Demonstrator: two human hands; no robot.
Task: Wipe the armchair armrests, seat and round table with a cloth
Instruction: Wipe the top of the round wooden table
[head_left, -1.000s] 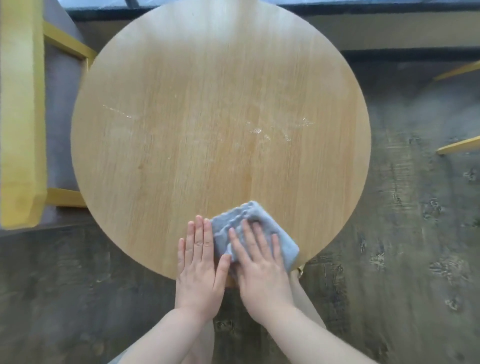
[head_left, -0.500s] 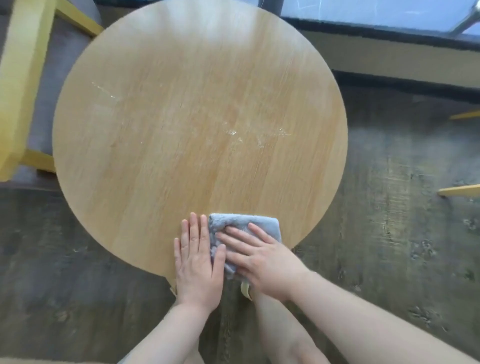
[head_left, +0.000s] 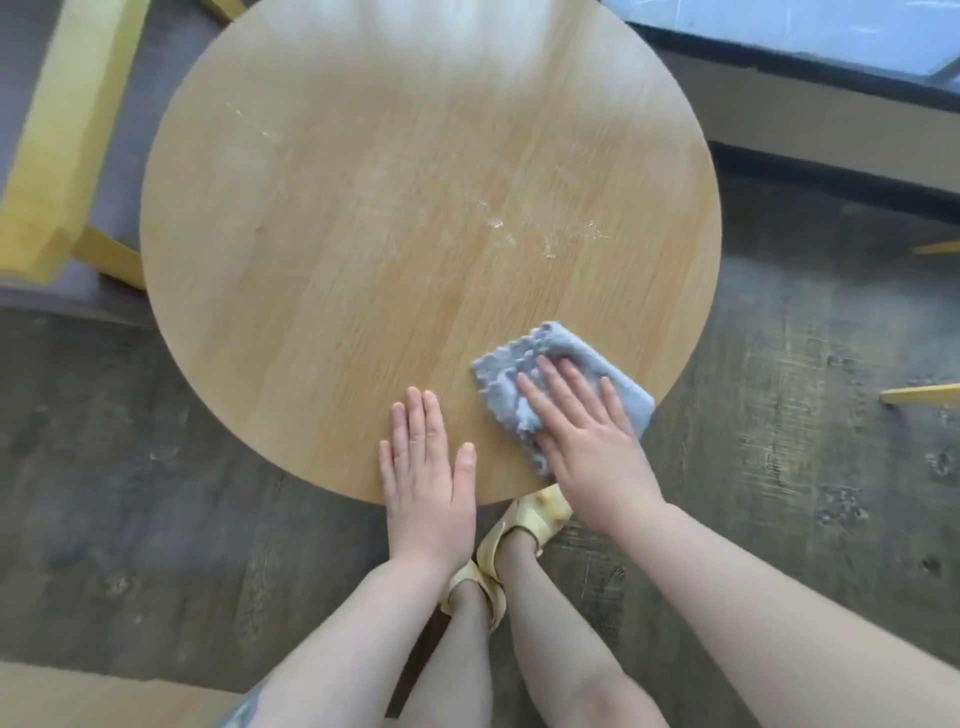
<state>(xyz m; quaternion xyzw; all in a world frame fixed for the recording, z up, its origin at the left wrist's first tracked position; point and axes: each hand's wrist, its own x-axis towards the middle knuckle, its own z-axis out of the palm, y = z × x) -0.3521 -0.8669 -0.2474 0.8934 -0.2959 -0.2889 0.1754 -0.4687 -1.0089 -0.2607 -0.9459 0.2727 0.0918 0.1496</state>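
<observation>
View from above of a round wooden table (head_left: 363, 260) on a dark wood-grain floor (head_left: 805, 467). The right hand (head_left: 587, 441) lies flat on a folded grey-blue cloth (head_left: 561, 364), fingers straight and slightly spread, pressing it onto the tabletop near the near right edge. The left hand (head_left: 426, 467) rests palm down on the bare wood just left of the cloth, fingers straight and close together, thumb held out to the side; it does not touch the cloth. Pale smears (head_left: 519, 234) mark the tabletop beyond the cloth, toward the centre. A yellow armchair armrest (head_left: 57, 145) stands at the far left. Two feet in yellow sandals (head_left: 530, 514) show below the table's near edge.
</observation>
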